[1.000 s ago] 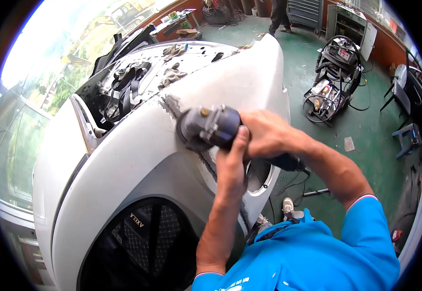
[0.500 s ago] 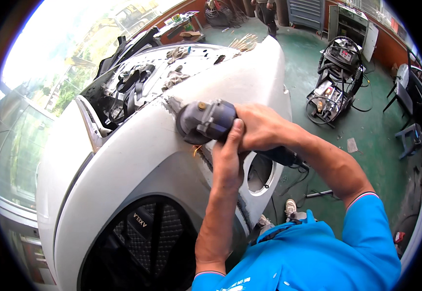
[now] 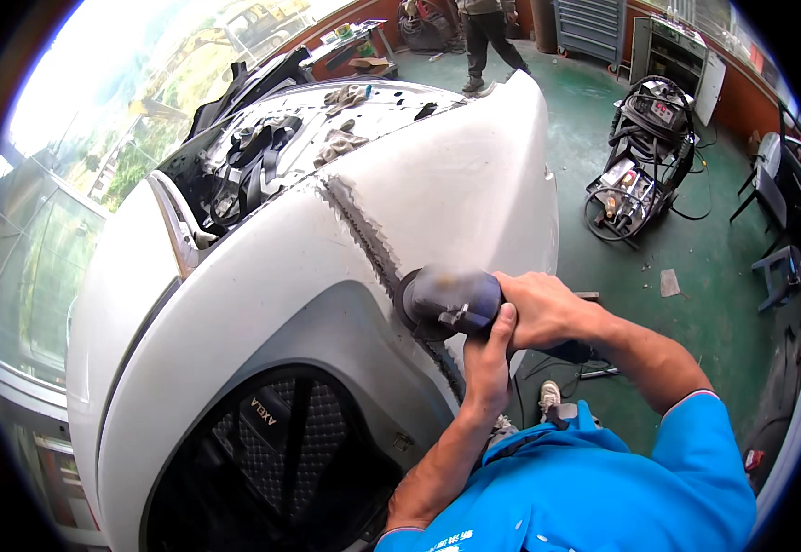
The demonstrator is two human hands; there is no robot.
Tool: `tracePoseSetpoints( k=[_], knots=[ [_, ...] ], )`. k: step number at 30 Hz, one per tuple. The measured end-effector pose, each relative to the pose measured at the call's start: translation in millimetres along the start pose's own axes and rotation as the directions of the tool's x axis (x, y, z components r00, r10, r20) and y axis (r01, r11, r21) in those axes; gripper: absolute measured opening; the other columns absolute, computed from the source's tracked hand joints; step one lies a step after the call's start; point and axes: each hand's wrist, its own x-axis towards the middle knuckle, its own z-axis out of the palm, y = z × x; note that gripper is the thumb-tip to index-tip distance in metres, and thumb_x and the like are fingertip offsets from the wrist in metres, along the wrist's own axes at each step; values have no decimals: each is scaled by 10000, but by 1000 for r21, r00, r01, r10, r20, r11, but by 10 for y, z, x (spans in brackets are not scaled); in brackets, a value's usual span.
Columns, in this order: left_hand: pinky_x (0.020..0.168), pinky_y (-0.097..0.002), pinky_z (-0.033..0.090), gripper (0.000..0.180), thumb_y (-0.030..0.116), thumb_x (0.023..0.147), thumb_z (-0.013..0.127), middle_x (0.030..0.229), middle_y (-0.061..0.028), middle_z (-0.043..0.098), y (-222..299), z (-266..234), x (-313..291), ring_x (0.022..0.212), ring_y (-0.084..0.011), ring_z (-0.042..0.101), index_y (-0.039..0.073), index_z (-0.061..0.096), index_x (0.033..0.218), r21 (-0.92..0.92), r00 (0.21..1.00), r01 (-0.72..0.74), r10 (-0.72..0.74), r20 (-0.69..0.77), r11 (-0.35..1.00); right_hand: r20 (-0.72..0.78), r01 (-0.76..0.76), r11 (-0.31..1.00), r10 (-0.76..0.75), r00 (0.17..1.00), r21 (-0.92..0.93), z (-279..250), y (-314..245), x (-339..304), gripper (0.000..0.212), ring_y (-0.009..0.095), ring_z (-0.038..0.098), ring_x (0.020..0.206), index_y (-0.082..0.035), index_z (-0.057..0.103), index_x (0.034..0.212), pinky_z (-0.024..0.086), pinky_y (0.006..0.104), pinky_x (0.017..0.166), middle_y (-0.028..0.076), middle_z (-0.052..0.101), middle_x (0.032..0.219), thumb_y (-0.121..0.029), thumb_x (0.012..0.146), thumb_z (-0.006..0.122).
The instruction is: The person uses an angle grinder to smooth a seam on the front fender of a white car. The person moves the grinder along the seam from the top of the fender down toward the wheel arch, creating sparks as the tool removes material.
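Grinder (image 3: 474,305), dk blue/grey, held by L hand (image 3: 486,363) + R hand (image 3: 547,308); its head sits just L of the fingers, top part motion-blurred. L hand: thumb laid along the near side of the tool body, pointing up at R hand; other L fingers tucked below/behind it, can't tell if spread or together. R hand: wrapped over the body right next to L thumb, R fingers closed round it, tips hidden. Tool's rear end + cord come out below R hand.

Ragged grey strip (image 3: 361,232) on white car panel (image 3: 446,184) runs from up-L of the fingers down under the grinder head, on past L of L hand. Disc contact w/ strip hidden, can't tell.

Dk opening w/ quilted lining (image 3: 317,428): below + L of the fingers. Work gloves (image 3: 341,143) + blk straps (image 3: 260,156): farther up-L, on the car body.

Well R of & beyond R fingers: wheeled cart w/ cables (image 3: 644,166), green floor (image 3: 593,248), sm. stool (image 3: 777,276). Far past the fingers, up top: co-worker (image 3: 487,41) standing near blue-grey tool cabinet (image 3: 590,35).
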Motion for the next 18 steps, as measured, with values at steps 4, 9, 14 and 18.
tracePoseSetpoints(
  k=[4, 9, 14, 18],
  knots=[
    [1036, -306, 485, 525, 300, 1031, 668, 1297, -120, 631, 246, 18, 172, 1189, -157, 612, -85, 556, 1369, 6, 1000, -6, 5, 20, 1000, -113, 31, 997, -23, 993, 70, -49, -50, 170, 520, 487, 684, 950, -14, 592, 1154, 548, 549, 838, 268, 719, 967, -302, 740, 717],
    [999, -384, 549, 546, 336, 1029, 651, 1315, -126, 647, 925, 66, 679, 1166, -223, 665, -8, 525, 1434, 84, 993, -78, 70, 96, 993, -218, 35, 999, -27, 976, 30, -582, -499, 618, 503, 447, 706, 975, 39, 596, 1130, 561, 501, 854, 275, 722, 982, -257, 740, 712],
    [1020, -387, 530, 576, 385, 1029, 641, 1333, -128, 640, 880, 70, 659, 1195, -221, 643, 3, 522, 1444, 60, 991, -40, 32, 127, 997, -143, 93, 996, -91, 985, 2, -632, -460, 662, 544, 434, 712, 960, 42, 612, 1151, 564, 496, 833, 273, 725, 951, -271, 722, 729],
    [1108, -361, 473, 621, 342, 1038, 646, 1400, -154, 588, 1, -62, 164, 1283, -215, 596, -67, 459, 1467, -75, 987, 126, -118, 110, 989, -82, 12, 1000, -10, 997, 17, -126, -73, -1, 558, 459, 694, 964, 20, 608, 1157, 557, 524, 833, 262, 725, 974, -280, 709, 752]
  ],
)
